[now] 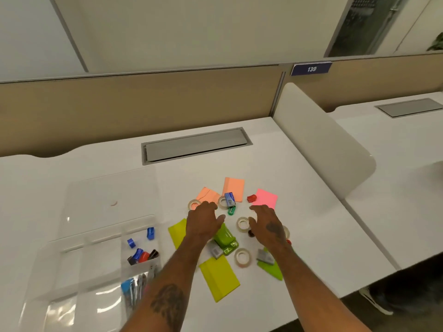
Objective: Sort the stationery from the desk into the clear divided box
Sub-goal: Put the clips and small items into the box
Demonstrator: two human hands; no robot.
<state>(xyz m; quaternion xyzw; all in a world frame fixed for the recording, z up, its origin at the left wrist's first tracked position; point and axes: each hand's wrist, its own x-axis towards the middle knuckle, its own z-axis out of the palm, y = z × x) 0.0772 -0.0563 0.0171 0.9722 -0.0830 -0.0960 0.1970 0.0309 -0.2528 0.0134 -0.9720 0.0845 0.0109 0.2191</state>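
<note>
Both hands, left [203, 222] and right [266, 221], hover loose-fingered, grasping nothing, over stationery beside the box [96, 236].

Both arms extended forward, bare. The left hand [203, 224] is palm down, fingers loosely curved and a little spread, holding nothing. The right hand [267, 222] is palm down, fingers bent, thumb pointing inward, holding nothing. Hands close, not touching. Tattoo on left forearm [169, 303].
</note>
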